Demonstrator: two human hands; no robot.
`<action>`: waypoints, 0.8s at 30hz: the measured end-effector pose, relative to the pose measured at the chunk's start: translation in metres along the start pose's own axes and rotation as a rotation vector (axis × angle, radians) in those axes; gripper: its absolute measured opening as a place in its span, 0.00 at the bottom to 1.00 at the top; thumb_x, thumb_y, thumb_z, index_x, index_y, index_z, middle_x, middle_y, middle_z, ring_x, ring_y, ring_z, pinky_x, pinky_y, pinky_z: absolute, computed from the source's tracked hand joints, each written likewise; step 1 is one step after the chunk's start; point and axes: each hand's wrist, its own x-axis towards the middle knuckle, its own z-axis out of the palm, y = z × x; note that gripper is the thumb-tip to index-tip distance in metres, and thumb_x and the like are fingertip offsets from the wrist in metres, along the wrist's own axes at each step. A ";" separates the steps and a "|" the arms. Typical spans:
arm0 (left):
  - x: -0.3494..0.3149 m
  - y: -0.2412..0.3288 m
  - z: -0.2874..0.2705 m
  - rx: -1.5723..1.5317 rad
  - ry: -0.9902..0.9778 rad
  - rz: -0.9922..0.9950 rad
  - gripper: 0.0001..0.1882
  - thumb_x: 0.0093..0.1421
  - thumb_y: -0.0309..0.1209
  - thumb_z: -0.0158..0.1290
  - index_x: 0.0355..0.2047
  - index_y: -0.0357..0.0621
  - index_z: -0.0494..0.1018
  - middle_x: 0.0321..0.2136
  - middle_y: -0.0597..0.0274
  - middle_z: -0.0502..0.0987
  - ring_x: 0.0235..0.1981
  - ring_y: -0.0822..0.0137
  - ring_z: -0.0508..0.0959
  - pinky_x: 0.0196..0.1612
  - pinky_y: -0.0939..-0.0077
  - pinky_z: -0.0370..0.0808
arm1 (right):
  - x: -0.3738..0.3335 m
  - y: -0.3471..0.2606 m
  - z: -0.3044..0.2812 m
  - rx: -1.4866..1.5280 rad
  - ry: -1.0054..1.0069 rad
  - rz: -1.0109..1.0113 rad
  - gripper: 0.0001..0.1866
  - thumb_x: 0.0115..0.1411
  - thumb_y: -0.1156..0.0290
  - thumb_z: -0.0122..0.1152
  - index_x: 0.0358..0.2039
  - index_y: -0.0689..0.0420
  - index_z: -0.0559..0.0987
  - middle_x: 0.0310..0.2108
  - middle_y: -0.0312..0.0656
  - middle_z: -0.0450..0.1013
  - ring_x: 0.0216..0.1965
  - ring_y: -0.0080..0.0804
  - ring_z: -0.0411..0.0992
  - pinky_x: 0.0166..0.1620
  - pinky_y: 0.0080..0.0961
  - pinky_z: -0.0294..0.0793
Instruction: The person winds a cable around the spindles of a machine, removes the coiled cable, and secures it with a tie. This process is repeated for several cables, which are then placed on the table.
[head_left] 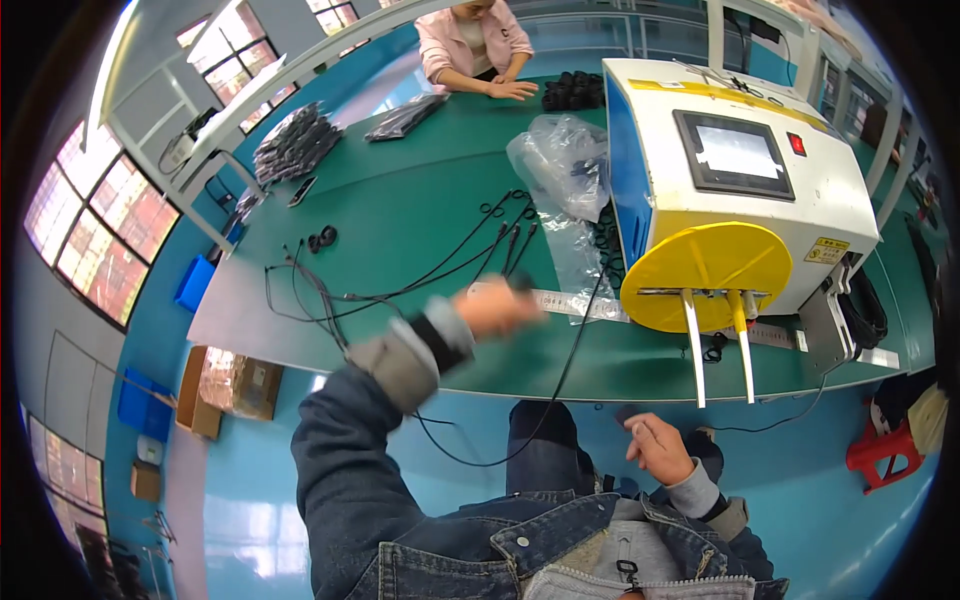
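Note:
My left hand [500,308] is over the green table near its front edge, smeared by motion, so its fingers cannot be read. A dark blurred patch shows beside its fingertips. From the table a black cable [573,352] hangs in a loop past the front edge, between my two hands. My right hand [662,450] is low in front of my body, fingers curled in a pinch; a small dark thing [626,413] shows at its fingertips, too unclear to name. More black cables [420,283] lie across the table, several with ring-shaped coiled ends.
A white and blue machine [830,200] with a screen and a yellow disc [690,262] with prongs stands at right. A metal ruler [585,305], clear plastic bags [565,165] and bagged bundles [297,143] lie on the table [400,190]. Across it, a person rests their hands near black coils [574,91].

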 end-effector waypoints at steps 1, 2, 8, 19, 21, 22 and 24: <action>0.028 -0.032 -0.045 -0.087 0.052 0.232 0.09 0.56 0.33 0.50 0.22 0.42 0.69 0.21 0.65 0.70 0.22 0.71 0.71 0.29 0.77 0.71 | -0.003 0.009 0.001 0.008 -0.026 0.036 0.16 0.63 0.62 0.44 0.40 0.62 0.69 0.19 0.38 0.70 0.16 0.18 0.63 0.19 0.15 0.62; 0.047 -0.049 -0.084 -0.557 0.107 0.431 0.08 0.59 0.30 0.46 0.24 0.40 0.67 0.27 0.61 0.70 0.30 0.68 0.71 0.36 0.73 0.71 | -0.004 0.014 0.004 0.017 -0.063 0.075 0.15 0.62 0.62 0.45 0.40 0.62 0.69 0.19 0.39 0.70 0.16 0.18 0.64 0.20 0.15 0.63; 0.097 -0.094 -0.125 -1.011 0.659 0.392 0.17 0.58 0.33 0.49 0.44 0.34 0.66 0.34 0.59 0.72 0.35 0.69 0.71 0.39 0.75 0.70 | -0.005 0.025 0.010 -0.015 -0.009 0.061 0.12 0.60 0.67 0.49 0.37 0.63 0.71 0.20 0.39 0.71 0.19 0.19 0.67 0.22 0.15 0.66; 0.010 -0.040 0.089 0.560 0.527 0.218 0.19 0.51 0.41 0.53 0.31 0.34 0.70 0.29 0.45 0.73 0.28 0.51 0.75 0.29 0.65 0.73 | 0.010 0.011 0.040 -0.294 -0.115 -0.087 0.09 0.52 0.68 0.57 0.30 0.60 0.74 0.16 0.43 0.71 0.19 0.34 0.72 0.24 0.27 0.68; 0.017 -0.041 0.109 0.606 0.610 0.262 0.16 0.52 0.38 0.52 0.30 0.34 0.70 0.28 0.44 0.72 0.30 0.50 0.75 0.30 0.64 0.74 | 0.004 -0.002 0.042 -0.340 -0.123 -0.125 0.09 0.51 0.67 0.57 0.29 0.60 0.74 0.17 0.44 0.71 0.20 0.38 0.72 0.24 0.29 0.68; 0.020 -0.041 0.115 0.645 0.584 0.221 0.14 0.51 0.36 0.51 0.29 0.35 0.69 0.27 0.46 0.71 0.30 0.50 0.75 0.30 0.64 0.74 | 0.003 -0.005 0.040 -0.362 -0.129 -0.149 0.09 0.51 0.67 0.57 0.29 0.59 0.74 0.17 0.45 0.71 0.20 0.39 0.72 0.24 0.30 0.68; 0.025 -0.043 0.121 0.720 0.533 0.136 0.10 0.51 0.32 0.50 0.27 0.37 0.69 0.26 0.48 0.71 0.29 0.50 0.75 0.30 0.63 0.75 | 0.001 -0.007 0.036 -0.381 -0.118 -0.177 0.09 0.52 0.68 0.56 0.30 0.60 0.74 0.18 0.45 0.71 0.20 0.37 0.72 0.24 0.29 0.68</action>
